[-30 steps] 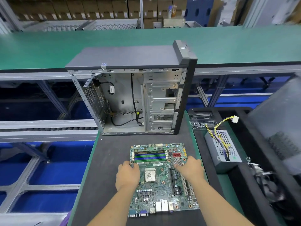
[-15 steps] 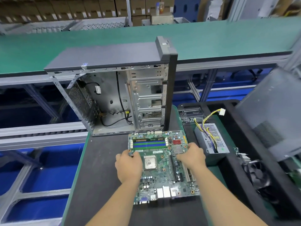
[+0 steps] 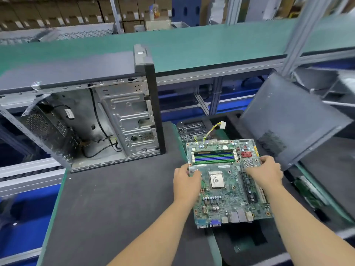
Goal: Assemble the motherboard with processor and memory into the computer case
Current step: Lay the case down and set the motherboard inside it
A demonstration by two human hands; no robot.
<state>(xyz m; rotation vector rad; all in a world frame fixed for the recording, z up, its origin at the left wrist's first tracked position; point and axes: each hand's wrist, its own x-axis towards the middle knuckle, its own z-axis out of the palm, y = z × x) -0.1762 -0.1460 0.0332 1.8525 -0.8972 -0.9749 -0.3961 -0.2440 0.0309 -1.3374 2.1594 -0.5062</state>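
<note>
At the far left the computer case (image 3: 92,120) stands upright on the dark surface (image 3: 115,208) with its side open toward the viewer; inside, only bare metal, a drive cage and a few loose black cables show, so no board is mounted in it yet. Right of the case, near the middle of the view, the left hand (image 3: 187,182) grips the left edge of the motherboard (image 3: 228,181), fingers curled round the rim just beside the memory slots. The board lies roughly flat between both hands, over the right edge of the surface and well apart from the case opening; whether it is fully lifted or has a corner resting cannot be told. On it the processor (image 3: 217,180) sits in its socket and a memory stick (image 3: 214,158) appears seated in the slots, so those two steps look done. The right hand (image 3: 264,172) holds the board's right edge, fingers bent over the rim near the red components. Farther right, a grey side panel (image 3: 292,120) leans tilted, and yellow wires with a white connector (image 3: 222,124) rise behind the board's far edge. By my judgement the task is about midway: what remains is carrying the board left into the case, lining it up, and fixing it.
</note>
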